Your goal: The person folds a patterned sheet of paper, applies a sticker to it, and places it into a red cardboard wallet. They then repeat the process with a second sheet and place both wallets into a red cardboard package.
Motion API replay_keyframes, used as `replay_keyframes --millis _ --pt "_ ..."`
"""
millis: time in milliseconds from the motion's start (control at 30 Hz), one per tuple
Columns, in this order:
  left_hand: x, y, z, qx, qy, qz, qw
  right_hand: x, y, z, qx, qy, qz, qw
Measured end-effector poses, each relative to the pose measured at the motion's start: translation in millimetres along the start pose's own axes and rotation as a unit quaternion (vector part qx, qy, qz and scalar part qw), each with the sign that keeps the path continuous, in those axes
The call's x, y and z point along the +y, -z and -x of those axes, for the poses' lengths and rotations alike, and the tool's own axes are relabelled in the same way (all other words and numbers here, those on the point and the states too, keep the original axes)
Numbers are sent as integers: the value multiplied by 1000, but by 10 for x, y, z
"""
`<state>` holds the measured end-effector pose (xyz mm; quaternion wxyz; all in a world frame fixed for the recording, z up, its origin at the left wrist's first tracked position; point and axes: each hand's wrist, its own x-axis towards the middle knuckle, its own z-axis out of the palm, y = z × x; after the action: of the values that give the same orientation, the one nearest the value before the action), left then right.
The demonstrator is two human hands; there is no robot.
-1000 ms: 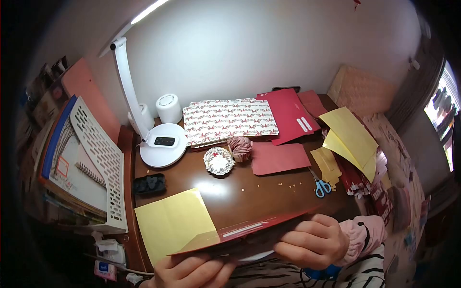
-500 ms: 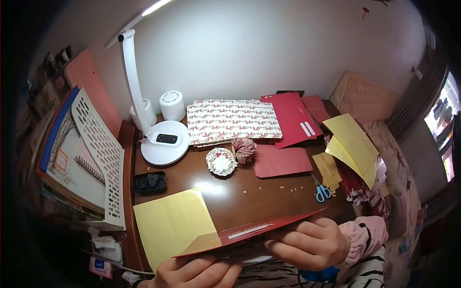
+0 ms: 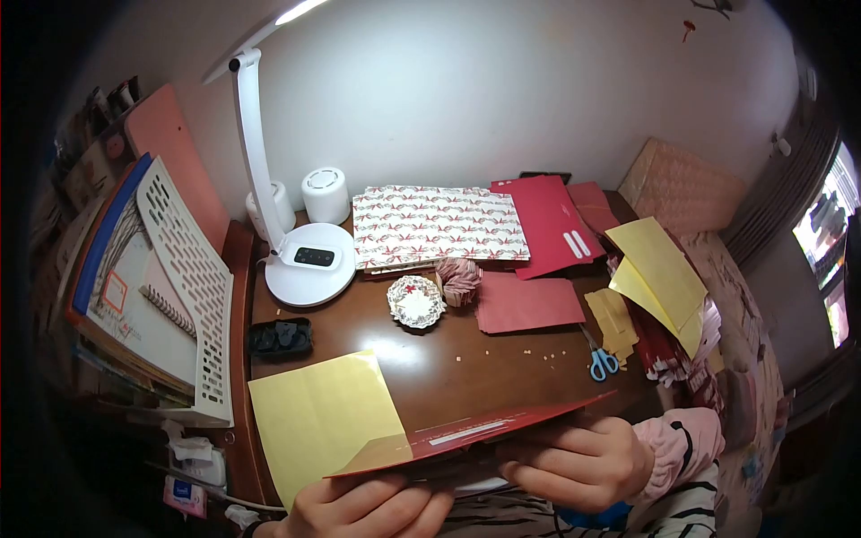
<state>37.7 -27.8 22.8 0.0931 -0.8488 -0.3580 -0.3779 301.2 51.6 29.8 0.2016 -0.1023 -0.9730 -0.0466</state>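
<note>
A red printed sheet [image 3: 502,429] is held low over the table's front edge, tilted, its right end higher. My left hand [image 3: 372,509] has its fingers closed round the sheet's lower left part. At its right part my right hand [image 3: 578,462] grips it, fingers bent and pressed together. The fingertips on the far side are hidden. A yellow sheet [image 3: 323,417] lies flat to the left, partly behind the red one. Blue-handled scissors [image 3: 604,365] rest beyond my right hand, beside yellow paper strips [image 3: 613,323].
A white lamp [image 3: 309,278] stands at the back left, with a black tray [image 3: 281,337] before it. Patterned paper [image 3: 439,226], a fluted paper cup [image 3: 416,302], red paper [image 3: 529,303] and yellow sheets [image 3: 659,273] lie farther back. A white rack [image 3: 211,359] is at left.
The view has shifted very slightly. Both hands keep hold of the red sheet, with hardly any visible movement.
</note>
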Motion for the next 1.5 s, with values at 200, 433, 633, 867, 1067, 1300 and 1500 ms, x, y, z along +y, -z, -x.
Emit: replay_keyframes --millis 200,433,633,867,1067,1300,1500 --pt "0 1 -2 2 -5 6 1000 14 -5 -12 14 7 12 1000" --pt "10 9 -2 -2 3 7 1000 7 42 -7 -14 8 21 1000" --pt "10 3 -4 10 4 9 1000 -10 -30 46 37 -43 19 998" --pt "1 -10 -25 16 -1 7 1000 -83 71 13 -35 -55 64 996" --pt "-5 -13 -34 19 -2 0 1000 -59 36 -14 -21 -76 54 995" --pt "-5 -11 -16 14 -5 4 1000 -16 44 15 37 -23 23 999" --pt "-11 -15 -21 14 -5 7 1000 -53 83 22 22 -60 15 998"
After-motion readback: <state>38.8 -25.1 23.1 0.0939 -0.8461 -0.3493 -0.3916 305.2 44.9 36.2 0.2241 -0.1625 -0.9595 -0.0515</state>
